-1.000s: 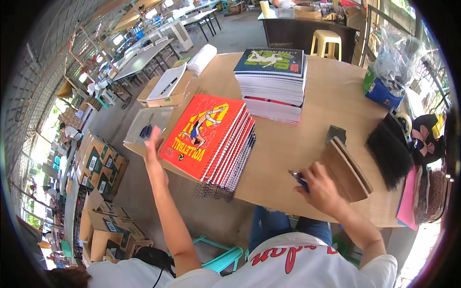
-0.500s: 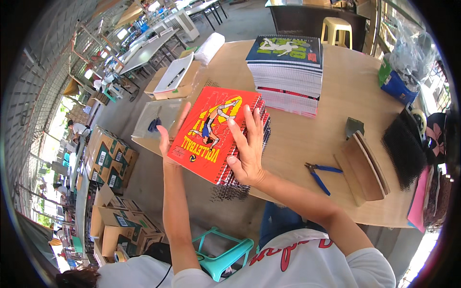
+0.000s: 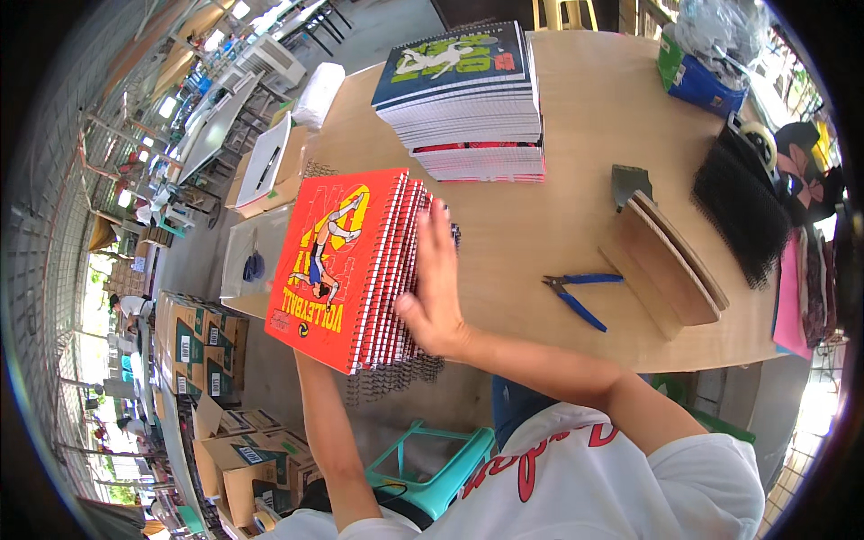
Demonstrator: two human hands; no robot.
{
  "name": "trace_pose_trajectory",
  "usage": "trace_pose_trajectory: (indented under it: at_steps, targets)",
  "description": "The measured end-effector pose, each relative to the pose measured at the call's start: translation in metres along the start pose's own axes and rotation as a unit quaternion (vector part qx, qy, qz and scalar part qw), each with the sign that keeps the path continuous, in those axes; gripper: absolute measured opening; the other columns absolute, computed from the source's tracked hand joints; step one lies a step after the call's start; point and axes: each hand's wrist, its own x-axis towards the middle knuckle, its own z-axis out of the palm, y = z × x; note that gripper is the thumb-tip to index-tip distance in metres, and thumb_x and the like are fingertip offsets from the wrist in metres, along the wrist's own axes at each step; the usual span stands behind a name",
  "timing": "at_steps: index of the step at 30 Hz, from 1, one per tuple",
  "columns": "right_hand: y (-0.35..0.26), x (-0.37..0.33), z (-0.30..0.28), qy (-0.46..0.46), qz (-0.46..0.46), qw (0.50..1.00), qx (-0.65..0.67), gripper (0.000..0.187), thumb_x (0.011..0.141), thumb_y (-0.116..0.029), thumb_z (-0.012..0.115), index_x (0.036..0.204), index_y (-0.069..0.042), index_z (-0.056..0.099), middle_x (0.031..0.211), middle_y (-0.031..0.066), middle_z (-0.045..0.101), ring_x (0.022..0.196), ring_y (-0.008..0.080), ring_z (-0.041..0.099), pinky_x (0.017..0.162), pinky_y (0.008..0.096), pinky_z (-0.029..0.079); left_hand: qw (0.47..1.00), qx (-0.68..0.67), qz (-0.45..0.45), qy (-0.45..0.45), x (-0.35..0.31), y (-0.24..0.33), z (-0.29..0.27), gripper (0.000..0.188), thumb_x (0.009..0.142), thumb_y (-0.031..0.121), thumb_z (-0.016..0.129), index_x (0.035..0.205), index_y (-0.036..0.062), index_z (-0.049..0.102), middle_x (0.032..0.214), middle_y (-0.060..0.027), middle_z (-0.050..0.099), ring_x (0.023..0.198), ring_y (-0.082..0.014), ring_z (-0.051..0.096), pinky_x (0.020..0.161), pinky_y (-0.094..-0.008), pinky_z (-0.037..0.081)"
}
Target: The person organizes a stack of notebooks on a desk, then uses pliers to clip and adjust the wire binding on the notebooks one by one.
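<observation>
Head view, right hand flattened against red notebook stack, left hand hidden, grip unclear

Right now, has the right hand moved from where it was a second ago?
Yes: the right hand has moved left, away from the standing cardboard, over to the red notebooks.
</observation>
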Motion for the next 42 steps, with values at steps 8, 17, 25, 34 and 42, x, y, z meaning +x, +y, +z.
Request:
trace_pose_trajectory:
  at_steps: [8,17,25,34,42]
  targets:
    - [0.047,0.015,0.017,-0.005,0.205,0.979,-0.022,0.083,0.099,-0.048,0.036,0.153,0.004,-0.001,0.16,0.0262,0.0,0.15,0.0385,0.0,0.119,0.0517,0.005,0.977,0.022,0.109,0.18,-0.029,-0.028,-0.005,0.094,0.088,0.077,0.033,0.152,0.0078,0.027,0.15,-0.0168,0.038,0.137,-0.0287,0.038,0.115,-0.0492,0.03]
    - [0.054,-0.04,0.007,-0.006,0.226,0.973,0.048,0.086,0.099,-0.048,0.038,0.152,0.004,-0.005,0.16,0.027,-0.005,0.149,0.0388,-0.005,0.12,0.0473,0.003,0.945,0.042,0.171,0.276,-0.056,-0.043,-0.007,0.093,0.089,0.076,0.033,0.152,0.0081,0.027,0.15,-0.0175,0.038,0.138,-0.0299,0.038,0.114,-0.0501,0.03]
    - [0.043,-0.04,0.025,0.014,0.274,0.962,0.011,0.086,0.1,-0.051,0.036,0.152,0.007,-0.002,0.159,0.0291,-0.002,0.149,0.0408,-0.001,0.121,0.0454,0.003,0.928,0.06,0.187,0.316,-0.064,-0.052,-0.01,0.091,0.09,0.075,0.033,0.152,0.0084,0.026,0.15,-0.0181,0.037,0.138,-0.031,0.037,0.114,-0.051,0.03]
    - [0.051,-0.068,0.011,-0.007,0.255,0.96,0.111,0.089,0.098,-0.045,0.045,0.152,0.006,-0.006,0.159,0.0294,-0.006,0.149,0.039,-0.003,0.121,0.0444,0.003,0.911,0.07,0.201,0.353,-0.077,-0.06,-0.006,0.09,0.091,0.074,0.033,0.152,0.0087,0.026,0.15,-0.0187,0.037,0.138,-0.0323,0.037,0.114,-0.0519,0.031]
    - [0.055,-0.06,0.035,0.016,0.237,0.97,0.056,0.092,0.094,-0.042,0.049,0.152,0.005,-0.005,0.159,0.0284,-0.006,0.149,0.0393,-0.002,0.121,0.0452,0.003,0.898,0.067,0.219,0.376,-0.071,-0.062,-0.018,0.088,0.092,0.073,0.033,0.152,0.009,0.026,0.151,-0.0193,0.036,0.138,-0.0334,0.037,0.113,-0.0527,0.031]
